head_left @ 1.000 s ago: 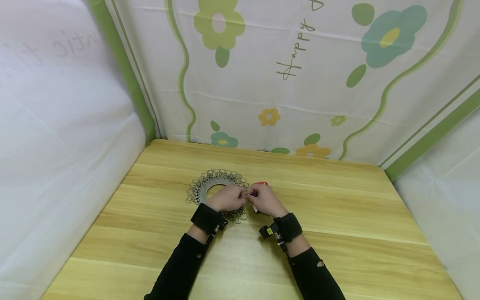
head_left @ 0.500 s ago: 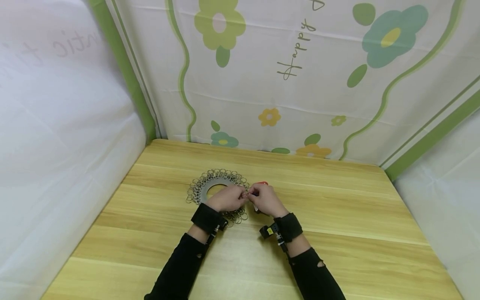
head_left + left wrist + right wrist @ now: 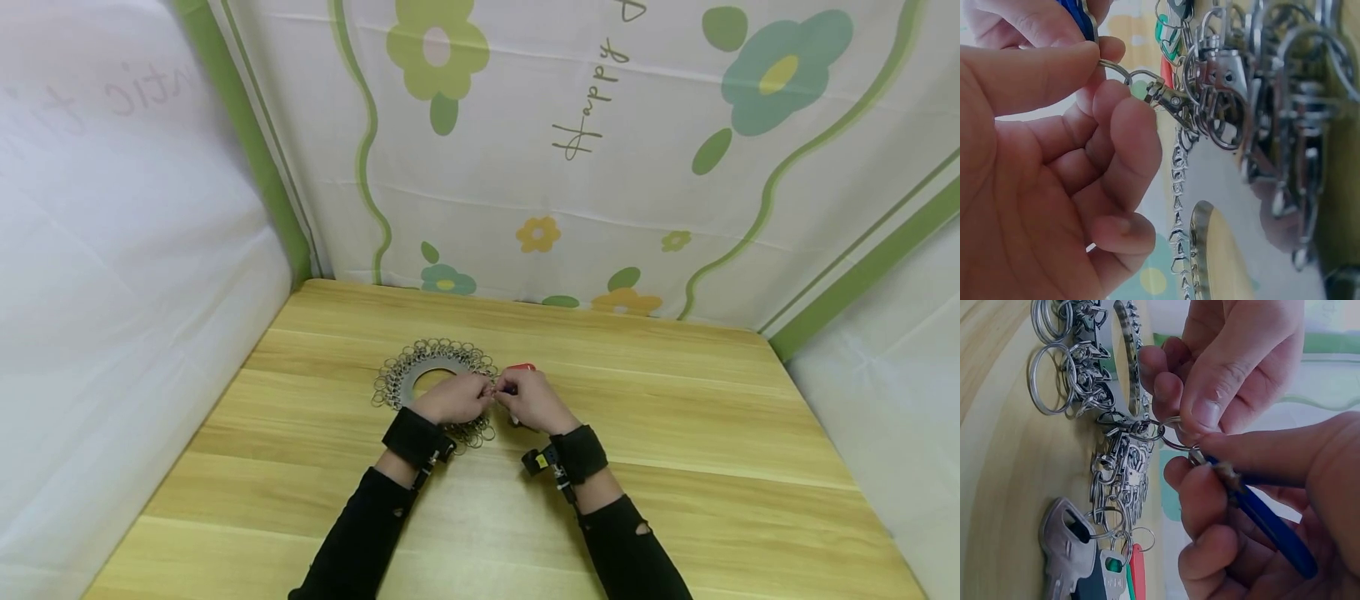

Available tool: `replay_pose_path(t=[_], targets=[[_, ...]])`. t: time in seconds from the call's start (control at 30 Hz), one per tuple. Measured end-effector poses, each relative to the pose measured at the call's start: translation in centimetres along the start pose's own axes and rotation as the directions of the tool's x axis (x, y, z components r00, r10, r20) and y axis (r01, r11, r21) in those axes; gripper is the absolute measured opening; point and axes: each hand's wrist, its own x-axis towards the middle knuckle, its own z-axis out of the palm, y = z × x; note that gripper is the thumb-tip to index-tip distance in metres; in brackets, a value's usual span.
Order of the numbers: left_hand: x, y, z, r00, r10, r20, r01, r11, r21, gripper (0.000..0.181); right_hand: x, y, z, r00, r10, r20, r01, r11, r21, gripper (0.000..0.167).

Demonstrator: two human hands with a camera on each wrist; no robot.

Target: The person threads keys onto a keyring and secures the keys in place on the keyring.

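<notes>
A flat grey metal hoop, fringed with clasps and split rings, lies on the table in the head view. My left hand reaches over its right part, thumb and forefinger pinching one split ring that hangs from a clasp. Against that ring, my right hand grips a blue key, seen edge-on. The key's metal end meets the ring between both hands' fingertips. Whether the ring passes through the key is hidden by the fingers.
Beside the hoop, a silver key and a red-headed key hang from other split rings. Loose split rings lie along the rim. A flowered cloth wall stands behind the wooden table.
My hands stay nearly in place; the right hand and its wrist have shifted very slightly. The hoop has not moved.
</notes>
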Motion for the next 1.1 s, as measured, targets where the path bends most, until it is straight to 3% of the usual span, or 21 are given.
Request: replay_pose_path(t=[0.33,0.57,0.83,1.1], targets=[[0.25,-0.31,-0.16,1.0,0.019,-0.021,-0.02,1.0,-0.024,0.013,-0.02,-0.35,-0.16,0.996,0.088,0.001,-0.087,0.99,0.109,0.005],[0.27,-0.27,-0.11,0.998,0.052,-0.034,-0.052,0.999,-0.007,0.017,-0.01,-0.08,0.24,0.987,0.158,-0.011,-0.155,0.975,0.159,0.004],[-0.05,-0.36,-0.21,0.999,0.035,-0.021,-0.035,0.999,0.012,0.027,0.06,0.29,0.42,0.997,0.08,-0.021,-0.078,0.992,0.097,0.003],[0.1,-0.49,-0.08,0.998,0.044,-0.041,-0.042,0.998,0.056,0.031,0.01,0.21,0.0,0.999,0.036,0.033,-0.04,0.992,0.117,0.006]])
